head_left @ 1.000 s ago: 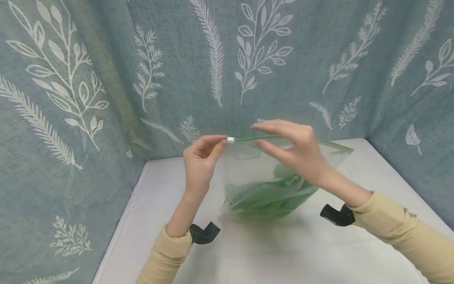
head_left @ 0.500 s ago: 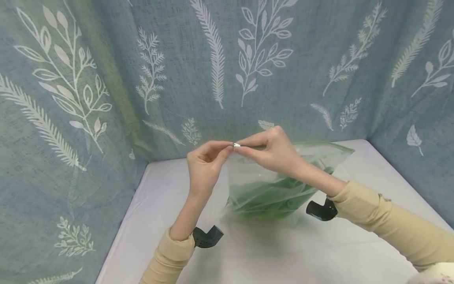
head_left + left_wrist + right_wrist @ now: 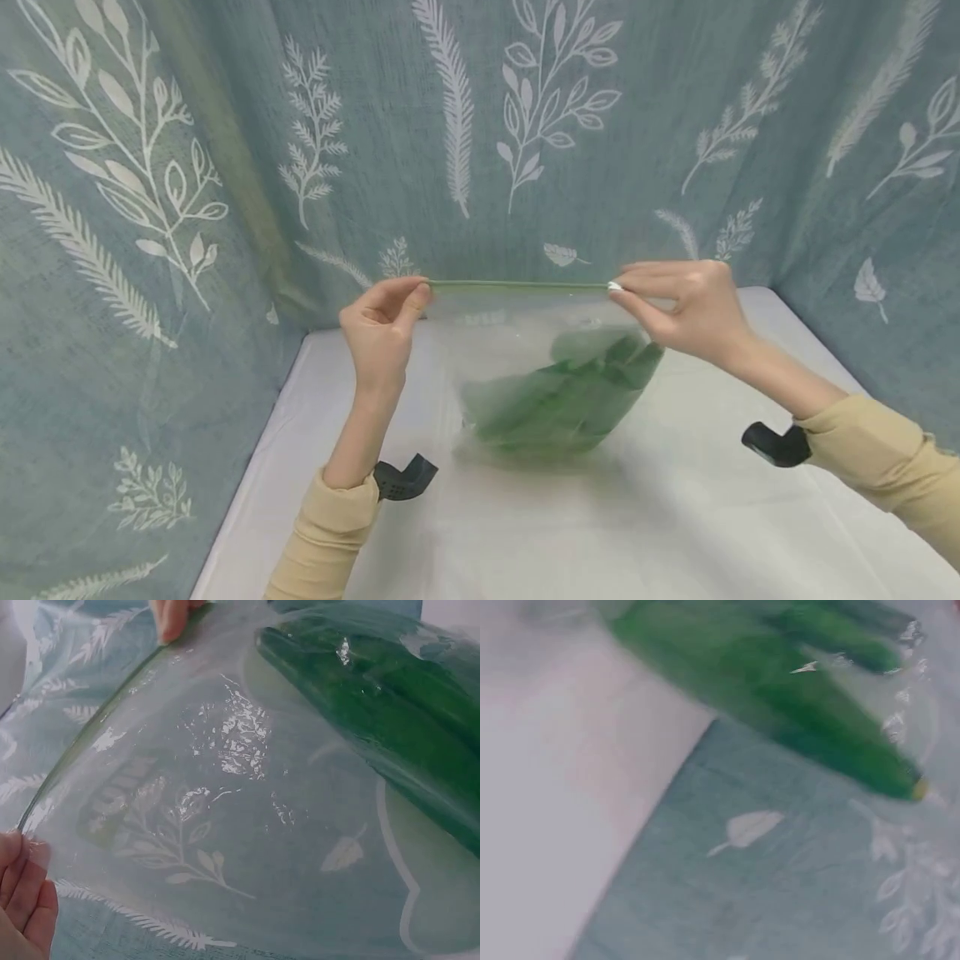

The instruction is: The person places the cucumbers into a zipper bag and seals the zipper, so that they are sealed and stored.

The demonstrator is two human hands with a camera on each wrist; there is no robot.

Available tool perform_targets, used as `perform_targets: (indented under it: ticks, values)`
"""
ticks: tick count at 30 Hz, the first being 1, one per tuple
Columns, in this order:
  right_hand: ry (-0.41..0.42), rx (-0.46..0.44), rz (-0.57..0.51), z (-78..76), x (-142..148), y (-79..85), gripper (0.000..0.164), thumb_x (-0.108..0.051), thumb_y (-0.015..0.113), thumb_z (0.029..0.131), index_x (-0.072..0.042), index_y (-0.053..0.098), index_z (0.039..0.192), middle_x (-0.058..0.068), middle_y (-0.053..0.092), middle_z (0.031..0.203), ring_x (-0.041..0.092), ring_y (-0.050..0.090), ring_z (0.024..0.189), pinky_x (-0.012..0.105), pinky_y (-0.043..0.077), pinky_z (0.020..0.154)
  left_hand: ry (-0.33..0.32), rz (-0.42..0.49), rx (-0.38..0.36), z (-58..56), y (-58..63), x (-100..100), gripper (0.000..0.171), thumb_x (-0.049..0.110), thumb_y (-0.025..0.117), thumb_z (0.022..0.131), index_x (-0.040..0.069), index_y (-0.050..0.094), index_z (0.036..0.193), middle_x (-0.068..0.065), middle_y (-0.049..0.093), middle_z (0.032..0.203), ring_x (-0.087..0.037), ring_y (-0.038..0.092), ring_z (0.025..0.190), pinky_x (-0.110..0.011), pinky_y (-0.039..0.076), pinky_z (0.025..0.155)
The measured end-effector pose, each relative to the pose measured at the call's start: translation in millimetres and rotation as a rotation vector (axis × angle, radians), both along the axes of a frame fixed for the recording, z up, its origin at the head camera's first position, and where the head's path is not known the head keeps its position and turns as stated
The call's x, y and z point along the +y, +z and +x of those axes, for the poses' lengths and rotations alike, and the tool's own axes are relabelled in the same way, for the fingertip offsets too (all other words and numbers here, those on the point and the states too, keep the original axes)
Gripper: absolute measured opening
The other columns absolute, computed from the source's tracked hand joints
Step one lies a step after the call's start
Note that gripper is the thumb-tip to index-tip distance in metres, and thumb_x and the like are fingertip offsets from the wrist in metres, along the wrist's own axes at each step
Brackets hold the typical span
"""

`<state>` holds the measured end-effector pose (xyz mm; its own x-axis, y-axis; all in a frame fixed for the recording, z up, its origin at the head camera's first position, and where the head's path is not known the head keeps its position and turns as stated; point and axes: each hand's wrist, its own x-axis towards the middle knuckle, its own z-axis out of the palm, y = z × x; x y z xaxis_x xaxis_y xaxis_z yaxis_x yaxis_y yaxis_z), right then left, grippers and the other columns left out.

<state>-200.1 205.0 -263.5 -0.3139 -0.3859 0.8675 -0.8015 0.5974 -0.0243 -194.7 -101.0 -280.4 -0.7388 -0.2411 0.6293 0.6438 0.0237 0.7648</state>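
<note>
A clear zip bag [image 3: 517,312] with a green top seam is stretched level between the two hands. Through its film show long green vegetables that look like cucumbers [image 3: 570,400], lying slantwise in the bottom. My left hand [image 3: 381,333] pinches the left end of the seam between thumb and fingers. My right hand [image 3: 693,308] pinches the small white slider [image 3: 614,287] toward the seam's right end. Between the hands the seam runs as one straight line. In the right wrist view one cucumber [image 3: 832,742] has a yellowish tip; neither hand shows there.
The bag is over a white-covered table [image 3: 510,533]. A blue-green curtain [image 3: 360,167] with white leaf prints stands behind and at both sides. A black wrist mount [image 3: 405,477] sits at the left cuff, another black mount [image 3: 776,444] at the right.
My right hand came to the white slider beside my left fingers, then moved right along the seam with it. My left hand shifted left, and the seam is now pulled straight.
</note>
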Motion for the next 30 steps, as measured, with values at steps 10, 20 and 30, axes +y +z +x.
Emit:
perform_targets:
  ticks: [10, 20, 30]
  values:
    - [-0.147, -0.359, -0.348, 16.8, 38, -19.4, 0.014, 0.0, 0.073, 0.078, 0.001, 0.075, 0.091, -0.016, 0.073, 0.083, -0.021, 0.058, 0.079, 0.001, 0.044, 0.073, -0.009, 0.048, -0.062, 8.1, 1.7, -13, 0.018, 0.001, 0.07, 0.082, 0.018, 0.074, 0.081, 0.014, 0.07, 0.071, -0.005, 0.066, 0.068, -0.023, 0.055, 0.07]
    - [0.419, -0.289, -0.919, 51.3, 15, -16.1, 0.01, 0.014, 0.06, 0.083, 0.018, 0.067, 0.09, 0.003, 0.074, 0.076, 0.01, 0.069, 0.068, 0.019, 0.056, 0.071, -0.188, 0.089, -0.051, 48.5, 18.3, -19, 0.012, 0.003, 0.072, 0.082, 0.014, 0.074, 0.085, 0.007, 0.071, 0.073, -0.008, 0.068, 0.071, -0.024, 0.055, 0.077]
    - [0.099, -0.454, -0.929, 7.1, 10, -34.7, 0.011, -0.005, 0.067, 0.086, -0.002, 0.073, 0.094, -0.015, 0.07, 0.073, 0.0, 0.065, 0.068, 0.013, 0.053, 0.069, -0.123, 0.058, -0.255, -9.4, -15.1, -12, 0.015, 0.002, 0.066, 0.086, 0.016, 0.071, 0.087, 0.015, 0.069, 0.076, -0.003, 0.066, 0.074, -0.022, 0.054, 0.082]
